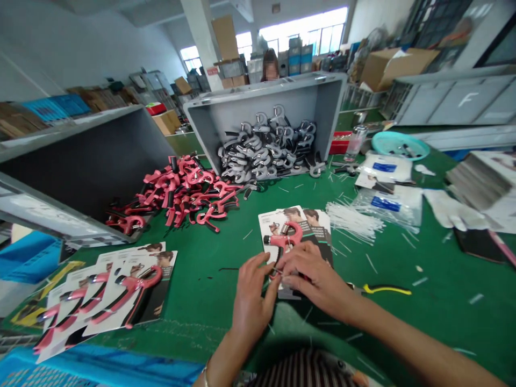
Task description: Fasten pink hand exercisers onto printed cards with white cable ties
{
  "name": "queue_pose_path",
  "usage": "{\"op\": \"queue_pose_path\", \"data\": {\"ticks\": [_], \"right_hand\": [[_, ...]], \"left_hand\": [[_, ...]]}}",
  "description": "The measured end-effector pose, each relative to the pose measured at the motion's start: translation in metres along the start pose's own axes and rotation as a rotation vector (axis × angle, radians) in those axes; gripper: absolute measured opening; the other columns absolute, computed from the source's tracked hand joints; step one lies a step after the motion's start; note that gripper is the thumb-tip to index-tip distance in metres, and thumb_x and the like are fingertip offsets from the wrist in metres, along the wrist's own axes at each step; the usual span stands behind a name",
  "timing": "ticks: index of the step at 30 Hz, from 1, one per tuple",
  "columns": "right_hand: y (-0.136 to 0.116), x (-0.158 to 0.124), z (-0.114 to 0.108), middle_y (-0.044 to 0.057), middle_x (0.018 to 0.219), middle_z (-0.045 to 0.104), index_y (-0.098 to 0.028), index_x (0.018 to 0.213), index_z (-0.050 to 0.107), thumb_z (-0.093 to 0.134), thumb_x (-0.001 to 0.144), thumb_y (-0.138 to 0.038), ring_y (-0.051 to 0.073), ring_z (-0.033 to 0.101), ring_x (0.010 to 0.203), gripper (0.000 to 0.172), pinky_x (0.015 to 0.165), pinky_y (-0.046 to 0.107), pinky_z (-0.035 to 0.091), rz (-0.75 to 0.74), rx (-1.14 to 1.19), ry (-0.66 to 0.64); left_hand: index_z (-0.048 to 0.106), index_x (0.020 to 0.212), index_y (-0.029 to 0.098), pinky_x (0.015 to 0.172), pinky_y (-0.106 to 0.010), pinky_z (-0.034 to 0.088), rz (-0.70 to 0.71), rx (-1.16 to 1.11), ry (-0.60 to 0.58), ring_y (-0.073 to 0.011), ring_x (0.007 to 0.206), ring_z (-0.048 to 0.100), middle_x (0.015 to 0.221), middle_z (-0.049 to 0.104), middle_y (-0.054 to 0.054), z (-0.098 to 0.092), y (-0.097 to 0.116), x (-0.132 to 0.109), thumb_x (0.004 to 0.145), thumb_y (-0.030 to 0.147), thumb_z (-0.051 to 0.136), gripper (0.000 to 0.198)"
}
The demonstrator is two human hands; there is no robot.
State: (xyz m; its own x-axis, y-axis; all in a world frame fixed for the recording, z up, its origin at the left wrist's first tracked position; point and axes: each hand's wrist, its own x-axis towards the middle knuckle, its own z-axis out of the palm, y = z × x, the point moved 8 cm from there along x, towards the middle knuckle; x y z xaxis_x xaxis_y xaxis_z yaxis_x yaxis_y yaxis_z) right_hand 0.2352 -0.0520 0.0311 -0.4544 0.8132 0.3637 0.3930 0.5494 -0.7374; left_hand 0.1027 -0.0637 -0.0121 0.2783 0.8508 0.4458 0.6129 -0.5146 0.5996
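Note:
A pink-and-black hand grip strengthener (pixel 294 232) lies on a printed backing card (pixel 264 220) in front of me, with more cards (pixel 324 231) stacked under or beside it. My left hand (pixel 255 287) is closed in a pinch by the lower end of its handles. From the other side, my right hand (pixel 312 274) bends over the handles, fingertips pressed together close to the left ones. Between the fingertips runs a thin strip that looks like a cable tie; its ends are hidden. Loose white cable ties (pixel 355 221) are piled right of the cards.
Carded pink grips (pixel 137 290) overlap at the left. Behind are a heap of pink grips (pixel 189 188) and a tipped grey bin (pixel 332 107) of grey grips (pixel 262 150). Yellow-handled pliers (pixel 387 289), a glove (pixel 455 209) and a turquoise basin (pixel 401 144) are right. A person (pixel 270 65) is beyond.

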Motion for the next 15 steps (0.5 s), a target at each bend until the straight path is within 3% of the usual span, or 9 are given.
{"op": "queue_pose_path", "data": {"ticks": [2, 4, 7, 8, 10, 12, 15], "right_hand": [[0.007, -0.004, -0.01, 0.003, 0.103, 0.07, -0.023, 0.087, 0.062, 0.052, 0.098, -0.022, 0.021, 0.055, 0.106, 0.015, 0.097, 0.043, 0.039, 0.023, 0.004, 0.062], [0.022, -0.023, -0.033, 0.004, 0.102, 0.07, -0.024, 0.086, 0.062, 0.051, 0.098, -0.025, 0.023, 0.055, 0.107, 0.016, 0.096, 0.044, 0.04, 0.084, -0.039, 0.186], [0.062, -0.085, -0.074, 0.007, 0.114, 0.068, -0.027, 0.096, 0.064, 0.055, 0.095, -0.031, 0.028, 0.055, 0.113, 0.01, 0.101, 0.052, 0.035, 0.231, -0.246, 0.311], [0.079, -0.109, -0.081, 0.009, 0.123, 0.065, -0.029, 0.104, 0.065, 0.062, 0.091, -0.036, 0.032, 0.054, 0.117, 0.016, 0.101, 0.054, 0.033, 0.289, -0.33, 0.256], [0.118, -0.162, -0.088, 0.019, 0.133, 0.059, -0.027, 0.121, 0.064, 0.074, 0.079, -0.043, 0.04, 0.052, 0.12, 0.047, 0.097, 0.055, 0.036, 0.437, -0.48, 0.103], [0.148, -0.207, -0.094, 0.029, 0.135, 0.054, -0.021, 0.128, 0.065, 0.079, 0.069, -0.047, 0.048, 0.053, 0.118, 0.067, 0.088, 0.059, 0.037, 0.578, -0.636, 0.015], [0.167, -0.238, -0.092, 0.03, 0.123, 0.062, -0.019, 0.12, 0.072, 0.077, 0.068, -0.047, 0.045, 0.062, 0.104, 0.059, 0.083, 0.058, 0.043, 0.65, -0.565, -0.046]], "left_hand": [[0.062, 0.116, 0.022, 0.108, -0.049, 0.038, -0.029, -0.009, 0.049, -0.0266, 0.126, 0.052, 0.132, 0.06, -0.012, -0.004, -0.009, 0.0, 0.092, 0.017, 0.058, 0.025], [0.064, 0.117, 0.022, 0.109, -0.047, 0.038, -0.104, -0.07, 0.058, -0.026, 0.126, 0.052, 0.132, 0.061, -0.011, -0.011, -0.021, -0.001, 0.093, 0.02, 0.058, 0.025], [0.068, 0.113, 0.022, 0.11, -0.042, 0.039, -0.334, -0.284, 0.074, -0.0252, 0.128, 0.052, 0.133, 0.061, -0.01, -0.028, -0.047, -0.003, 0.093, 0.03, 0.059, 0.023], [0.068, 0.114, 0.022, 0.107, -0.041, 0.041, -0.441, -0.391, 0.092, -0.025, 0.127, 0.054, 0.134, 0.061, -0.01, -0.034, -0.058, -0.004, 0.094, 0.034, 0.059, 0.026], [0.064, 0.119, 0.02, 0.098, -0.038, 0.049, -0.666, -0.646, 0.12, -0.0247, 0.118, 0.061, 0.132, 0.062, -0.011, -0.037, -0.077, -0.005, 0.092, 0.041, 0.06, 0.034], [0.061, 0.122, 0.016, 0.085, -0.035, 0.054, -0.844, -0.915, 0.054, -0.024, 0.102, 0.068, 0.125, 0.066, -0.014, -0.027, -0.081, 0.0, 0.088, 0.042, 0.066, 0.044], [0.064, 0.114, 0.011, 0.074, -0.032, 0.056, -0.92, -1.171, -0.205, -0.022, 0.083, 0.071, 0.108, 0.072, -0.015, -0.004, -0.057, 0.02, 0.08, 0.037, 0.075, 0.044]]}}
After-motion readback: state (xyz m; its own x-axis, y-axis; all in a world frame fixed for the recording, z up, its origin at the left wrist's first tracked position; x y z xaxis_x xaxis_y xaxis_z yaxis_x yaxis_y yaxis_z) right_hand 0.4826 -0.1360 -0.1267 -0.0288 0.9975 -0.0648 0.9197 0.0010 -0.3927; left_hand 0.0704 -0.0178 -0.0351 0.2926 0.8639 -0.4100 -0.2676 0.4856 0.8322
